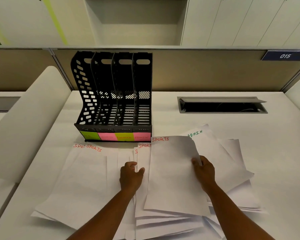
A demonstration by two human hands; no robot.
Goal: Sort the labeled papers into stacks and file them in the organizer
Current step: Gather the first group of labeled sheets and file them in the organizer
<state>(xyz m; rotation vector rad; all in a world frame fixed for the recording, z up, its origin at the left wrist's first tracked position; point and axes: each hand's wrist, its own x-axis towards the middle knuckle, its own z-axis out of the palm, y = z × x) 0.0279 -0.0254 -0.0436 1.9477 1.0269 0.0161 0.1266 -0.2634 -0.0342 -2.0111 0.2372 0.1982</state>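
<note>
Standing at the back of the white surface [163, 118], the black four-slot organizer [113, 94] holds no papers; green and pink notes front its slots, their writing barely legible. Just before it, the right hand [203, 171] pinches a SPORTS sheet [171, 174], while the left hand [131, 176] rests loosely curled on the middle stack [141, 213]. An ADMIN sheet [204, 144] shows behind, partly covered.

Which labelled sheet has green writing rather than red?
The ADMIN sheet, at the far right behind the sheet the right hand grips; the other readable labels say SPORTS in red.
</note>
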